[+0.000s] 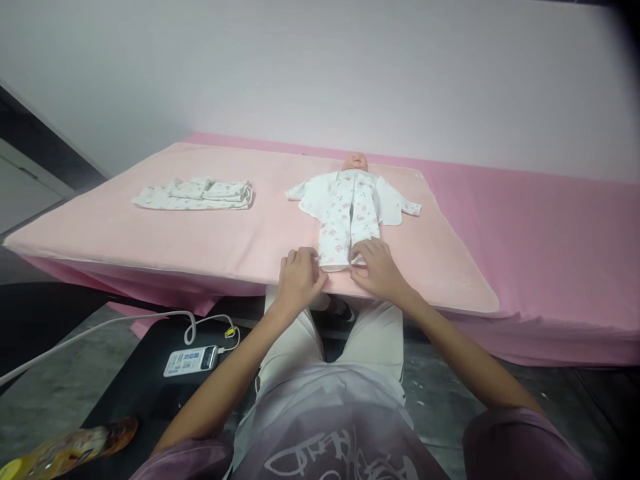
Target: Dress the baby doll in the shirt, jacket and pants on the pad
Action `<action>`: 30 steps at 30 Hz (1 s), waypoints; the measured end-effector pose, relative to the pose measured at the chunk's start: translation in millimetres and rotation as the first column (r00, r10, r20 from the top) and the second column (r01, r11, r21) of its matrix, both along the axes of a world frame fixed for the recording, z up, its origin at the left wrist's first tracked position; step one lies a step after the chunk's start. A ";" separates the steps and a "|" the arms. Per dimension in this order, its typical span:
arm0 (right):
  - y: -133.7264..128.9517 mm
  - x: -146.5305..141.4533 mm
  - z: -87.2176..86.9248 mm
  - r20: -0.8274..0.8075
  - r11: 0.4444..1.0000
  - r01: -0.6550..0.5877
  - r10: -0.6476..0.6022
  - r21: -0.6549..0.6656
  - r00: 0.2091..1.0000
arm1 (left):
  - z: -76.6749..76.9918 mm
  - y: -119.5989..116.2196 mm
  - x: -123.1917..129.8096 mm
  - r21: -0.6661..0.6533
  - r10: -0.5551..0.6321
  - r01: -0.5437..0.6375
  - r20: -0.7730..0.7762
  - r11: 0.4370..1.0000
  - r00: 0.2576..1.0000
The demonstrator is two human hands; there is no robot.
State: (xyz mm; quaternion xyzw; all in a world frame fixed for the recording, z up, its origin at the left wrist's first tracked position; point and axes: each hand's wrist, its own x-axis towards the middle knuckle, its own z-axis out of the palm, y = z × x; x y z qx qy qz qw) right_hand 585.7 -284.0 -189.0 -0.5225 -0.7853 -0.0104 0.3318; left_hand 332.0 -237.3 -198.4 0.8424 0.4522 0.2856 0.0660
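Note:
A baby doll (356,161) lies face up with its head toward the wall, on a light pink mat (270,233). A white patterned baby top (313,195) spreads out to both sides of it, and white patterned baby pants (336,233) cover its lower part. My left hand (300,275) pinches the outer hem of the pants leg on the left. At the inner edge of the hems, my right hand (376,267) has its fingers closed on the pants too. The doll's feet do not show.
Folded patterned baby clothing (200,193) lies left on the mat. A pink sheet (540,253) covers the table under it. Lower left, a black chair seat (145,393) holds a power bank (190,361) with a white cable (125,320), plus a yellow-capped bottle (75,450).

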 end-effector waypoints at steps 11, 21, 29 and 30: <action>-24.3 48.7 -30.7 -0.173 0.951 0.251 -0.281 -0.180 0.944 | -7.5 7.1 72.8 0.067 -0.185 0.197 -0.158 0.978 0.970; -28.6 38.1 -24.2 -0.207 0.971 0.224 -0.236 -0.080 0.949 | 2.4 17.0 59.7 -0.002 -0.287 0.288 0.101 0.958 0.953; -28.2 81.9 -6.7 -0.048 0.973 0.174 -0.169 0.153 0.985 | 27.8 44.6 19.2 -0.043 -0.342 0.354 0.173 0.934 0.923; -16.1 92.1 -5.9 -0.057 0.964 0.221 -0.215 0.149 0.975 | 30.3 63.8 15.9 -0.044 -0.309 0.322 0.185 0.946 0.933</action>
